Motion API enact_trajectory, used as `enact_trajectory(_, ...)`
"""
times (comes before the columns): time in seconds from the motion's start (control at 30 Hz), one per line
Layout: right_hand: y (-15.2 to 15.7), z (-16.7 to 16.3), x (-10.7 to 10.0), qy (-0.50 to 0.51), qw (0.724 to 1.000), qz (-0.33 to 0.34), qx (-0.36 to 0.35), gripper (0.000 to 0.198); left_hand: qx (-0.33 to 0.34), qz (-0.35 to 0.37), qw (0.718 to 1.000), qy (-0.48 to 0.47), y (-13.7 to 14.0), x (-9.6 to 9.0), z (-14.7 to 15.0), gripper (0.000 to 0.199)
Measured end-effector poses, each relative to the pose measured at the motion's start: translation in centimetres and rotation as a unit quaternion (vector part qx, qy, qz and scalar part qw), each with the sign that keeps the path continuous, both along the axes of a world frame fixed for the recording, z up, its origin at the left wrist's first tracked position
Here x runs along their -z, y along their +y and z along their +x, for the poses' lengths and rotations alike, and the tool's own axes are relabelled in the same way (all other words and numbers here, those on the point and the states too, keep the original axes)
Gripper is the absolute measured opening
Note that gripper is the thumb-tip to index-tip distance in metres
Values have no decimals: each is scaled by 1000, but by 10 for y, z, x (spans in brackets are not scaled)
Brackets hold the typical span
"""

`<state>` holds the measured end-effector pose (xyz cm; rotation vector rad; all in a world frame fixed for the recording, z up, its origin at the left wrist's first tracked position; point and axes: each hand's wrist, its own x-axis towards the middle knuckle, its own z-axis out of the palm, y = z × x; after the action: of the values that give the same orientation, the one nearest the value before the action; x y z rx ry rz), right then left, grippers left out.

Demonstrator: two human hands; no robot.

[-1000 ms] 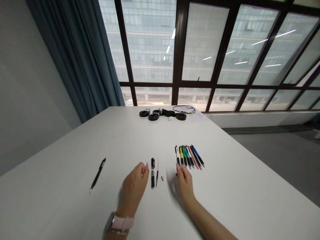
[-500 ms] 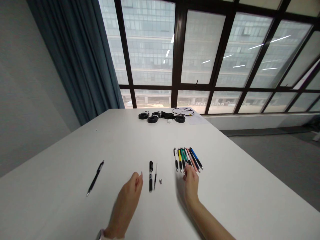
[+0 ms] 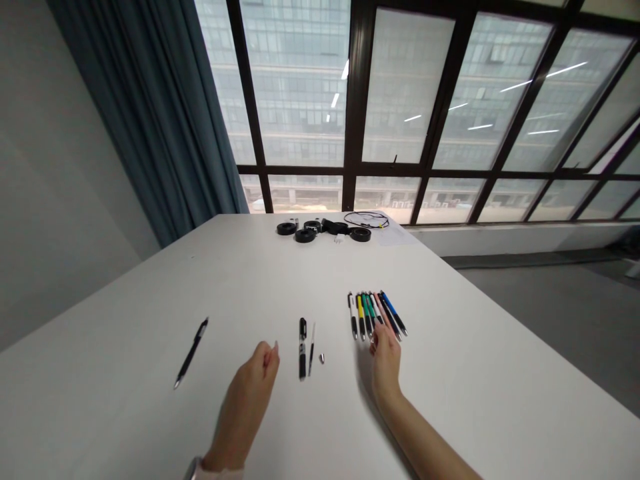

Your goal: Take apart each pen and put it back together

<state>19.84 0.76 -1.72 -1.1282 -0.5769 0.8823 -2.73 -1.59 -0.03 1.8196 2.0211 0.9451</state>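
My left hand (image 3: 245, 403) hovers over the table left of centre, its fingers curled in and thumb pointing up; nothing shows in it. To its right lie a black pen (image 3: 303, 350), a thin refill (image 3: 312, 348) and a small silver pen tip (image 3: 322, 359). My right hand (image 3: 386, 363) is closed in a pinch at the near end of a row of pens (image 3: 361, 315) in white, yellow, green, pink and blue. Its fingertips cover the lower end of a white pen (image 3: 375, 305); whether they grip it is hidden.
A black pen (image 3: 191, 353) lies alone on the left of the white table (image 3: 240, 273). At the far end sit several black tape rolls (image 3: 305, 236), a looped cable (image 3: 367, 220) and a paper sheet (image 3: 397, 237). Windows and a blue curtain (image 3: 150, 120) stand behind.
My left hand has drawn slightly left, away from the black pen and refill. The right hand stays by the pen row, with hardly any movement. The view has tilted slightly.
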Motion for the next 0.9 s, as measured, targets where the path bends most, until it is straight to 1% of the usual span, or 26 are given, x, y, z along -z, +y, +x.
enact_trajectory(0.2, 0, 0, 2, -5, 1000, -2, 7, 42, 1, 6, 1000, -6, -1, 2, 0, 32)
enact_trajectory(0.37, -1, 0, 1, -17, 1000, 7, -4, 43, 8, 9, 1000, -7, -1, 2, 1, 31)
enact_trajectory(0.57, -3, -2, 1, -45, 999, 10, -1, 41, 11, 16, 1000, -12, -1, 4, 2, 30)
enact_trajectory(0.7, -2, -2, 2, -59, 998, 8, -5, 42, 17, 14, 1000, -6, 1, 6, 2, 30)
enact_trajectory(0.9, -1, -1, 4, -47, 999, 6, -11, 43, 24, 18, 999, 23, 2, 11, 3, 29)
